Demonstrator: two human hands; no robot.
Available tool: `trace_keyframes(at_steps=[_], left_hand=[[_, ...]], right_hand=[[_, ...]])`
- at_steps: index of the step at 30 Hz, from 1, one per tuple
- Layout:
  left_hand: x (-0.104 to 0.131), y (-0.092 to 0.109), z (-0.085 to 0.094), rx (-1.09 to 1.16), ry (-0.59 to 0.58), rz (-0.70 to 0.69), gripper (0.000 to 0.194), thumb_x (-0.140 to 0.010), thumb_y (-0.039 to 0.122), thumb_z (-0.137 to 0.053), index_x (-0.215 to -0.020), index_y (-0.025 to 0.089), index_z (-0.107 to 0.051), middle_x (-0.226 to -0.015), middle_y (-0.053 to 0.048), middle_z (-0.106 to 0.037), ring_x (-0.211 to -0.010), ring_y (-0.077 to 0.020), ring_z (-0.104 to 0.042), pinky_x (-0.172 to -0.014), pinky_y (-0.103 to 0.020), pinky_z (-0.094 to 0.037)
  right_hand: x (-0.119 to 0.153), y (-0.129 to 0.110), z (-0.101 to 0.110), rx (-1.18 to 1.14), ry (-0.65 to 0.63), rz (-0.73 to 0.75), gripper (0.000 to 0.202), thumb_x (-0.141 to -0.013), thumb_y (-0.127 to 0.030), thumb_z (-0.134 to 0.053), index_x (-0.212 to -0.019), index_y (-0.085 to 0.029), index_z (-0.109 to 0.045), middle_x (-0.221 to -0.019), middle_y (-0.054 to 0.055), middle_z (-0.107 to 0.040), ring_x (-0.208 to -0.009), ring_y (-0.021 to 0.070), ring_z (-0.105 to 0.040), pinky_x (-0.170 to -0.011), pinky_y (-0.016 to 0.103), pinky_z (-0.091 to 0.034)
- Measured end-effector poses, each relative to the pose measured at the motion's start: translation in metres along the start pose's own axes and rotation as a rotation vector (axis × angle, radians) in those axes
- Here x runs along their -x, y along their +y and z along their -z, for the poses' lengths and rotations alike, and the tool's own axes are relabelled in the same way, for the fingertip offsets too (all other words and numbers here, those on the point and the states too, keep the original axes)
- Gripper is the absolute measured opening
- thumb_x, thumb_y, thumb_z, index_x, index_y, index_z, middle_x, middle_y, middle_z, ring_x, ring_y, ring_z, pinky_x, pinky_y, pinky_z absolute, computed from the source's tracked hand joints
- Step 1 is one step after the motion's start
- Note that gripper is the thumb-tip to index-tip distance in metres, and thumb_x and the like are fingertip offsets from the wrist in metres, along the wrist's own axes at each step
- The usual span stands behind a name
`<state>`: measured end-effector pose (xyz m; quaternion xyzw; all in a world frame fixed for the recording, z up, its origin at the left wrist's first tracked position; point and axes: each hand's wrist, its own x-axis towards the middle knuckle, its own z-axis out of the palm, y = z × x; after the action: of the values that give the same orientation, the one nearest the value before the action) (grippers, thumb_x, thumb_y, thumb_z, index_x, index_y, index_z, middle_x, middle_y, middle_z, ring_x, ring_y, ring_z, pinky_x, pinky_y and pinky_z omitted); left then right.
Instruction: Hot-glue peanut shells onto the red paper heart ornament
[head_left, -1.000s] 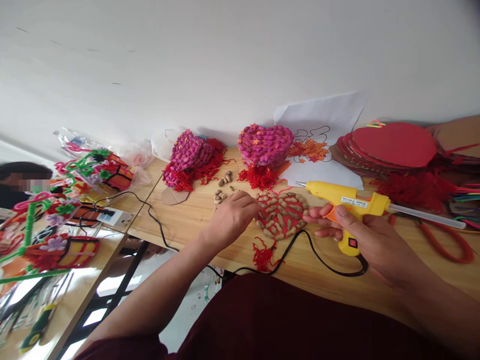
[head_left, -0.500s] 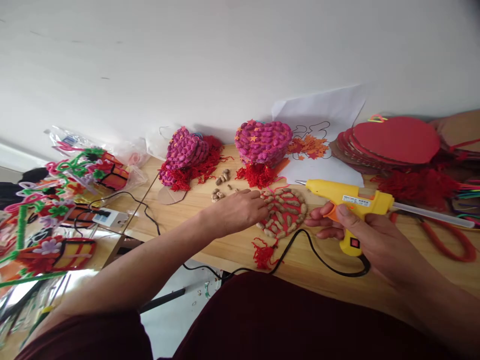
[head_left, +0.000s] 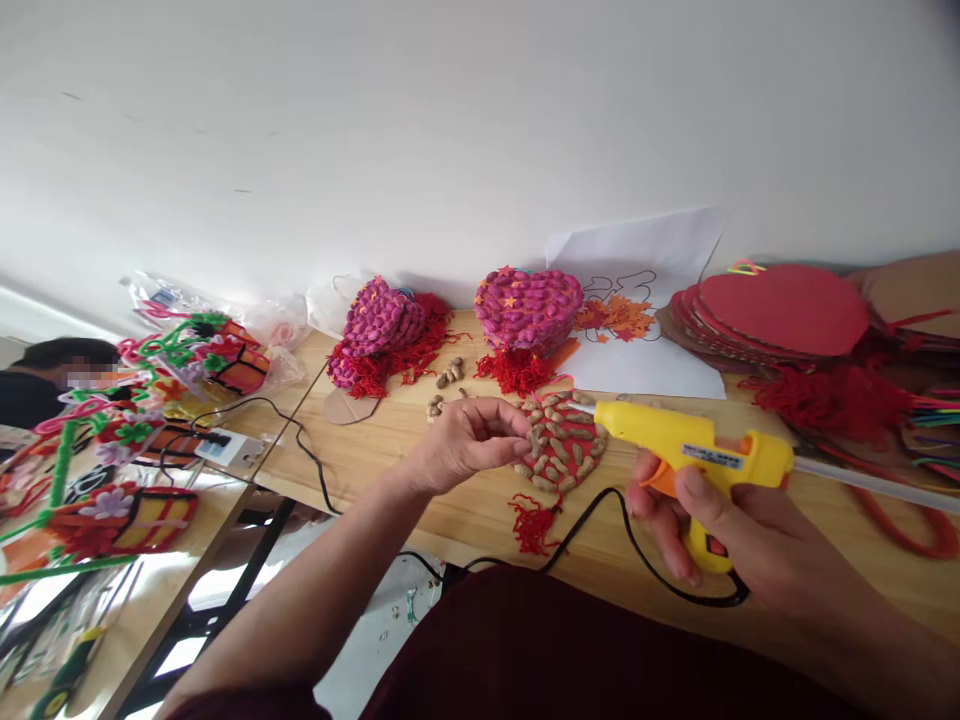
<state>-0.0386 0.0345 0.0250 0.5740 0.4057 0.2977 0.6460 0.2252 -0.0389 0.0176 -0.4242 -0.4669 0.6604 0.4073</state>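
My left hand (head_left: 469, 440) hovers at the left edge of a red heart-shaped piece (head_left: 576, 452) covered with peanuts; its thumb and fingertips pinch a small peanut. My right hand (head_left: 720, 520) is wrapped round a yellow glue gun (head_left: 660, 425), fingers by its orange trigger. The gun's nozzle points left, over the upper part of the heart, and a clear glue stick (head_left: 870, 482) sticks out at its rear. A red tassel (head_left: 534, 524) hangs from the heart's lower end. Loose peanuts (head_left: 451, 373) lie on the table behind my left hand.
Purple peanut hearts (head_left: 527, 310) with red tassels stand near the wall. Orange leaf shapes lie on white paper (head_left: 675, 365). Red heart cards (head_left: 787, 310) are stacked at right. A black cable (head_left: 592, 515) crosses the table. Colourful lanterns (head_left: 161, 520) and a person (head_left: 64, 360) are at left.
My left hand has turned, lifted off the heart, and now shows its thumb and fingertips together. The glue gun has moved slightly left and down, its nozzle now over the heart.
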Motion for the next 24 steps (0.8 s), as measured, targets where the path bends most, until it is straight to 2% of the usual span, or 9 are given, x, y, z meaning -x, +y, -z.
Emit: trace_keyframes(at_steps=[2,4,7,9,11,13,16,19,24], left_hand=[[0.0,-0.007,-0.008,0.225,0.029,0.024,0.029,-0.072,0.032,-0.081,-0.085,0.012,-0.064,-0.073,-0.005,-0.071,-0.063,-0.0117,-0.065,-0.063,-0.023,-0.051],[-0.001,-0.009,-0.015,0.376,0.04,0.046,0.031,-0.07,0.032,-0.083,-0.085,0.013,-0.063,-0.072,-0.004,-0.071,-0.064,-0.0118,-0.066,-0.062,-0.022,-0.051],[-0.001,-0.009,-0.024,0.489,0.034,0.059,0.03,-0.07,0.029,-0.083,-0.084,0.013,-0.062,-0.072,-0.003,-0.069,-0.068,-0.0128,-0.067,-0.062,-0.021,-0.052],[0.0,-0.008,-0.027,0.513,0.025,0.06,0.029,-0.071,0.028,-0.082,-0.085,0.013,-0.062,-0.073,-0.003,-0.069,-0.068,-0.0127,-0.067,-0.062,-0.021,-0.051],[0.0,-0.008,-0.028,0.511,0.018,0.073,0.028,-0.071,0.029,-0.082,-0.086,0.013,-0.063,-0.073,-0.003,-0.069,-0.068,-0.0124,-0.067,-0.063,-0.02,-0.051],[0.0,-0.009,-0.028,0.497,0.019,0.088,0.029,-0.072,0.029,-0.082,-0.087,0.013,-0.064,-0.073,-0.004,-0.069,-0.068,-0.0123,-0.067,-0.063,-0.02,-0.05],[-0.001,-0.011,-0.029,0.49,0.028,0.101,0.029,-0.071,0.029,-0.082,-0.086,0.013,-0.065,-0.073,-0.004,-0.07,-0.067,-0.0126,-0.066,-0.062,-0.021,-0.05],[-0.001,-0.011,-0.029,0.49,0.023,0.111,0.028,-0.071,0.029,-0.083,-0.086,0.013,-0.066,-0.073,-0.005,-0.071,-0.066,-0.0127,-0.066,-0.062,-0.022,-0.05],[-0.002,-0.01,-0.029,0.478,0.004,0.112,0.027,-0.072,0.029,-0.082,-0.086,0.012,-0.067,-0.073,-0.005,-0.072,-0.064,-0.0117,-0.066,-0.061,-0.02,-0.05]], right_hand=[[0.005,-0.002,-0.005,0.026,0.019,-0.002,0.031,-0.091,-0.057,-0.05,-0.095,-0.028,-0.06,-0.079,-0.001,-0.063,-0.044,0.0104,-0.047,-0.047,0.029,-0.041],[0.01,-0.003,-0.007,0.078,0.024,0.022,0.033,-0.09,-0.058,-0.049,-0.088,-0.027,-0.061,-0.072,0.0,-0.063,-0.045,0.0125,-0.047,-0.053,0.033,-0.043],[0.013,-0.001,-0.006,0.17,-0.007,0.067,0.041,-0.091,-0.058,-0.044,-0.07,-0.026,-0.06,-0.056,0.001,-0.058,-0.049,0.0173,-0.048,-0.059,0.037,-0.045],[0.013,0.001,-0.002,0.215,-0.052,0.081,0.045,-0.092,-0.057,-0.042,-0.064,-0.026,-0.057,-0.056,0.001,-0.058,-0.05,0.018,-0.048,-0.062,0.039,-0.047],[0.013,0.004,0.003,0.251,-0.103,0.096,0.042,-0.093,-0.056,-0.04,-0.069,-0.028,-0.06,-0.057,0.001,-0.059,-0.051,0.0192,-0.051,-0.07,0.043,-0.049],[0.012,0.007,0.007,0.27,-0.142,0.108,0.035,-0.094,-0.055,-0.039,-0.083,-0.032,-0.063,-0.058,0.0,-0.06,-0.054,0.0218,-0.055,-0.077,0.047,-0.05],[0.011,0.012,0.01,0.265,-0.15,0.104,0.028,-0.094,-0.055,-0.038,-0.102,-0.039,-0.06,-0.055,-0.002,-0.058,-0.053,0.0238,-0.055,-0.073,0.048,-0.05],[0.013,0.017,0.01,0.248,-0.145,0.089,0.025,-0.094,-0.054,-0.039,-0.104,-0.041,-0.058,-0.054,-0.002,-0.056,-0.055,0.0253,-0.055,-0.07,0.047,-0.049],[0.014,0.019,0.012,0.255,-0.143,0.082,0.026,-0.094,-0.054,-0.039,-0.098,-0.038,-0.059,-0.052,-0.001,-0.056,-0.06,0.0264,-0.054,-0.075,0.049,-0.047]])
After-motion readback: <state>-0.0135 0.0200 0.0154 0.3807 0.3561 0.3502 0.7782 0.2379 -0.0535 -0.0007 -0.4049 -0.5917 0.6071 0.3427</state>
